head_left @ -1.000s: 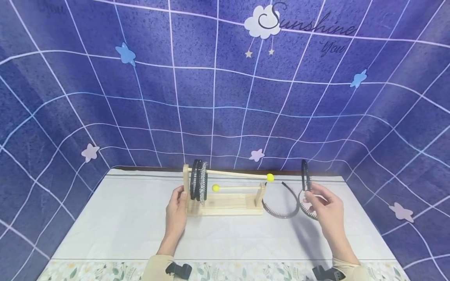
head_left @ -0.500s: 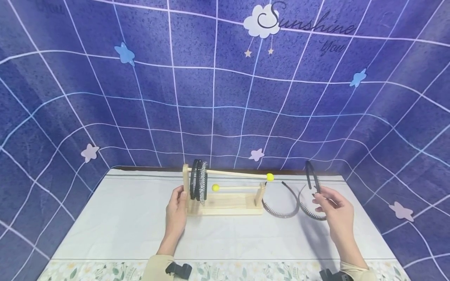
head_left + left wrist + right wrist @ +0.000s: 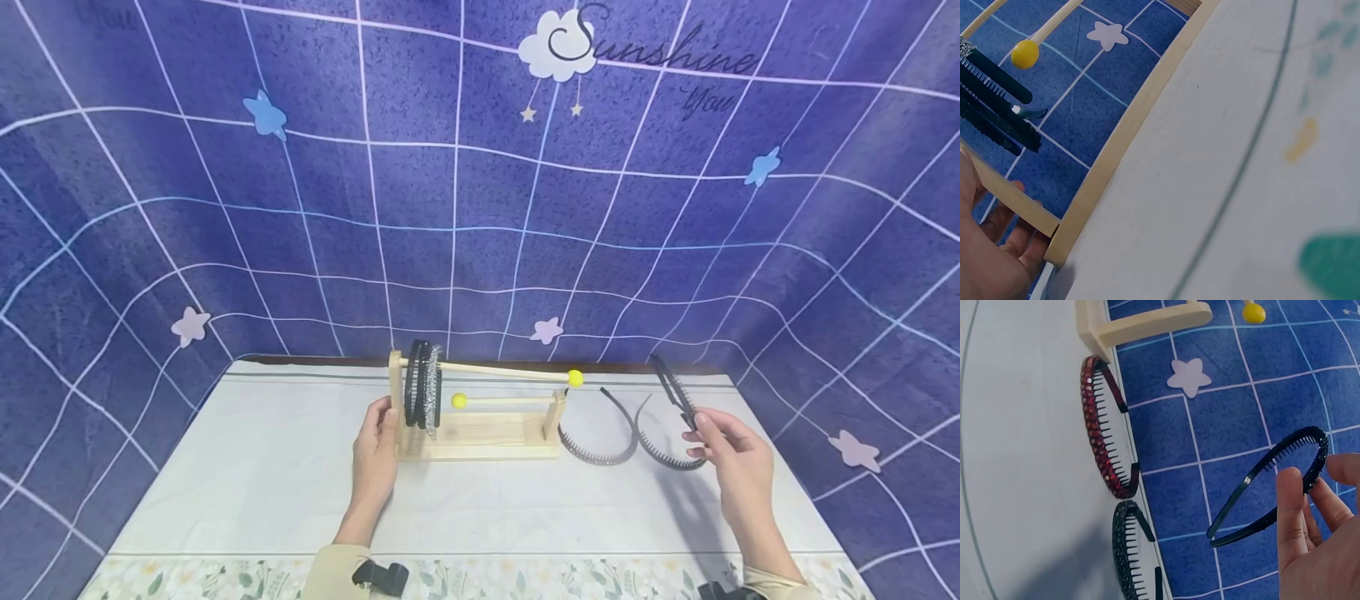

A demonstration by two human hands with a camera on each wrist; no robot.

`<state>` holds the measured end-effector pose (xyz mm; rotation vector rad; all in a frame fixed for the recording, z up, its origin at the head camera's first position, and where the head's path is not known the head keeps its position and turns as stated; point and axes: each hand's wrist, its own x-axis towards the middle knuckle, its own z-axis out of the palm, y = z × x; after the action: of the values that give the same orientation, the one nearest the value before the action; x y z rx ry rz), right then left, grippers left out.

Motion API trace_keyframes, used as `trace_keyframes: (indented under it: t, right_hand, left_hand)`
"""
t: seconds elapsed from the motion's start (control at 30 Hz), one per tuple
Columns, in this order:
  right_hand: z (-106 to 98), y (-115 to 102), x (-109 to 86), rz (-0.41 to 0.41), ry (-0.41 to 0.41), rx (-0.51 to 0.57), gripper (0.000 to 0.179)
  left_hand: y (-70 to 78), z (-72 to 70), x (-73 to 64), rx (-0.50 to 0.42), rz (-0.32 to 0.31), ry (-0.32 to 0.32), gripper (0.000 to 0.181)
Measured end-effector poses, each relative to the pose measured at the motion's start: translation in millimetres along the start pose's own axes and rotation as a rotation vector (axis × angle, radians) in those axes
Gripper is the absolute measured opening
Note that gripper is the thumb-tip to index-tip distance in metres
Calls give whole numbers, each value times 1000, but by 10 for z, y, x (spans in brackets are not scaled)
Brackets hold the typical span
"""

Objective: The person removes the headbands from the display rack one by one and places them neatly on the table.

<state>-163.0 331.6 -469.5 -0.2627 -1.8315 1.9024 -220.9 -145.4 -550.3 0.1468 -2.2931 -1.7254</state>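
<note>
Your right hand (image 3: pixel 731 454) pinches a black toothed headband (image 3: pixel 673 387) by one end, fingers and thumb curled onto it, and holds it lifted above the bench (image 3: pixel 255 475), off to the right of the wooden rack (image 3: pixel 480 417). In the right wrist view that headband (image 3: pixel 1272 487) hangs clear of everything, its teeth on the inner curve; gripped at the tip like this, the arc stays open (which would let it slip over a rod).

Your left hand (image 3: pixel 375 454) rests against the rack's left upright, fingers laid round the post; in the left wrist view the fingers (image 3: pixel 1004 244) lie along the wood at the base corner. That reads as bracing, so the light stand does not slide.

Counting: one headband in your hand, and two more lying flat on the bench just right of the rack, a red beaded headband (image 3: pixel 1100 428) nearest the rack's foot and a dark glittery headband (image 3: pixel 1129 550) beside it, close but apart. On the upper rod hangs a cluster of hung headbands (image 3: pixel 423 392), pushed to the left end; it looks like three, though they overlap too tightly to be sure. The rack has two rods, each tipped with a yellow ball (image 3: pixel 575 378).
</note>
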Motion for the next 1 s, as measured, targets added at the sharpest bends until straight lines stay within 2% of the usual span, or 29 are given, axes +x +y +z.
trace_keyframes:
  t: [0.27,0.73,1.0]
  right_hand:
    - [-150,64,28,25,21,-65,12]
    - [-348,137,98,30,137,-11,6]
    - [-390,199,104,16,157,-107,4]
  left_hand:
    - [9,11,-14,-2,20,10,58]
    - [18,3,-13,-7,27,8,55]
    - [17,1,-17,-7,27,14,54]
